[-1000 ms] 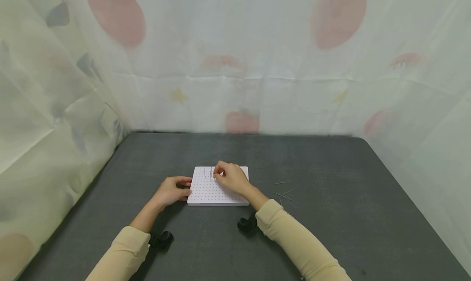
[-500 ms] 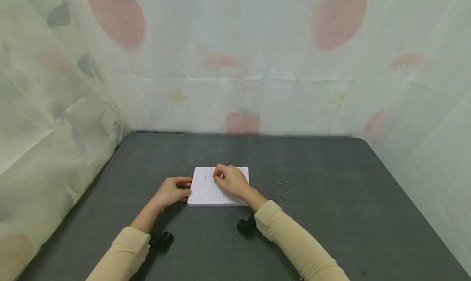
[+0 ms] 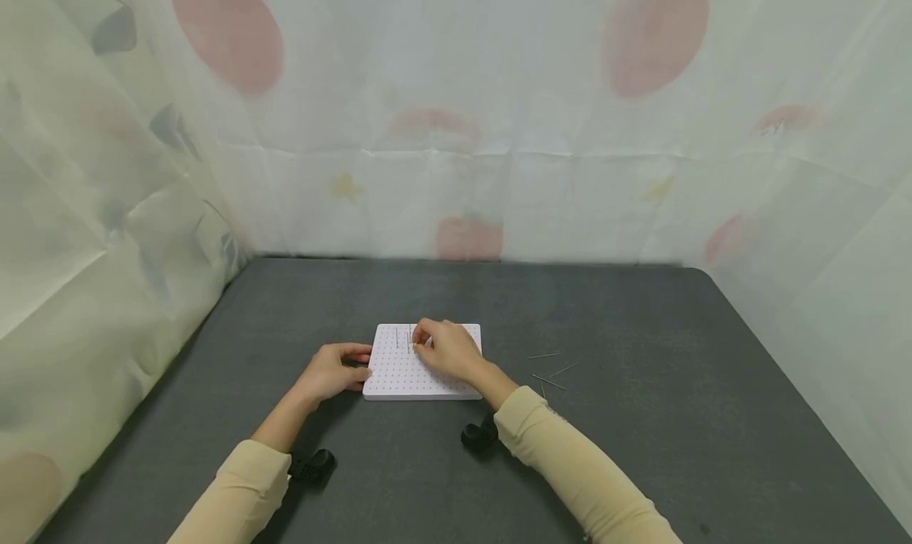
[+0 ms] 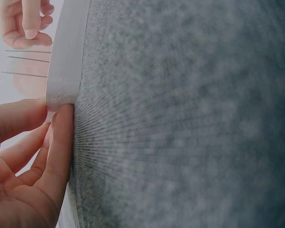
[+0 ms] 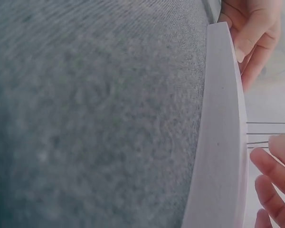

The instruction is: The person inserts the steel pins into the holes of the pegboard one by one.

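A white pegboard [image 3: 399, 378] with rows of small holes lies flat on the dark table. My left hand [image 3: 331, 371] grips its left edge, thumb at the upper face and fingers along the side, as the left wrist view shows. Three thin metal pins [image 4: 26, 74] stand upright in the board's far left part. Over the board, my right hand [image 3: 447, 349] pinches another thin pin [image 5: 251, 147] between thumb and index finger, beside the standing ones. Its lower end is at the board's surface; whether it sits in a hole I cannot tell.
Several loose pins [image 3: 549, 381] lie scattered on the table [image 3: 641, 417] to the right of the board. Black wrist-worn devices [image 3: 313, 466] show under both forearms. A pale printed curtain [image 3: 556, 203] hangs behind the table and along its sides.
My right hand has come down slightly at the pin and then stayed nearly still. The left hand and the board hold their place.
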Demonstrator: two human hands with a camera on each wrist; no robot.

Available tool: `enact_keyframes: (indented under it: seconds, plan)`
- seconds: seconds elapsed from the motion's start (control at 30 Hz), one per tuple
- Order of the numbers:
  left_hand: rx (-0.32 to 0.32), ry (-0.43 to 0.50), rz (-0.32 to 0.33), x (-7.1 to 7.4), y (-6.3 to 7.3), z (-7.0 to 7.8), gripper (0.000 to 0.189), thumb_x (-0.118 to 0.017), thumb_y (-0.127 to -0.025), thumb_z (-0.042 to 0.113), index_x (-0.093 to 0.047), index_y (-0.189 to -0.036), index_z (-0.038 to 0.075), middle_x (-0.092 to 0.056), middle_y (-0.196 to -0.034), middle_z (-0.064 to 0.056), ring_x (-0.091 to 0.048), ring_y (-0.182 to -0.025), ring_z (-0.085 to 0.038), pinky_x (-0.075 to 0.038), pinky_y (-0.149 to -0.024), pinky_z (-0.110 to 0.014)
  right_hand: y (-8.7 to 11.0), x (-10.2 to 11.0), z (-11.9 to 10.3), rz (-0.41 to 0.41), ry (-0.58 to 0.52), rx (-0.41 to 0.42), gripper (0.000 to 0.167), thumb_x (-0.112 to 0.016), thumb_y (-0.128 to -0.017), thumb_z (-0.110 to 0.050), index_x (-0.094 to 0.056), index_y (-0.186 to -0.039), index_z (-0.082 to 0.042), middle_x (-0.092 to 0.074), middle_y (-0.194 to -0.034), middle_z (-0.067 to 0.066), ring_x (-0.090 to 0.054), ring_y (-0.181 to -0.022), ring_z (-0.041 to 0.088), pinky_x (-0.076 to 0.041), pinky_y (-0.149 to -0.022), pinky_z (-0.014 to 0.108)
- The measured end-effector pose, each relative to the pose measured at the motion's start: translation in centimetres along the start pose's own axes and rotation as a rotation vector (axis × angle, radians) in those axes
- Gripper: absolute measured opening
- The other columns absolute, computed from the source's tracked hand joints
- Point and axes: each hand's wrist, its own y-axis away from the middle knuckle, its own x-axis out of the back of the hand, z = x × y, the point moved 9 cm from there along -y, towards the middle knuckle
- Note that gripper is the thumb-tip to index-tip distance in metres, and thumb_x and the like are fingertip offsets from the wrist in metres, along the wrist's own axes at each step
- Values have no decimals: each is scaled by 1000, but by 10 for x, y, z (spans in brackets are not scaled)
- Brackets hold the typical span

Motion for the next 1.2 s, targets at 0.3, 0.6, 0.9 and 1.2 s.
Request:
enact_keyframes:
  seconds: [0.3, 0.6, 0.9, 1.2]
  plan:
    - [-5, -12, 10, 0, -1, 0, 47, -66, -78, -1, -54, -123, -5, -58, -110, -19, -64, -78, -17, -57, -65, -32, 5, 11, 1, -42, -20, 13, 10, -60, -88, -20, -63, -97, -18, -64, -91, -8, -57, -81, 8, -46, -68, 21]
    - [3, -22, 9, -1, -1, 0, 46, -66, -79, -1, -54, -123, -4, -58, -111, -19, -64, -78, -17, -57, -65, -32, 14, 25, 7, -70, -18, 70, 10, -60, -88, -18, -63, -97, -15, -63, -93, -6, -59, -87, 12, -49, -74, 25]
    - [6, -11, 8, 0, -1, 0, 45, -66, -79, -1, -54, -123, -4, -58, -110, -19, -64, -78, -17, -57, -65, -32, 26, 47, 19, -59, -83, 94, 12, -60, -89, -16, -63, -100, -11, -63, -94, -6, -58, -89, 11, -49, -76, 26]
    - [1, -16, 2, 0, -1, 0, 46, -67, -79, 0, -53, -123, -5, -57, -110, -19, -64, -78, -17, -57, -65, -32, 43, 68, 34, -72, -132, 118, 14, -60, -89, -14, -63, -102, -9, -62, -97, -4, -57, -89, 10, -51, -77, 33]
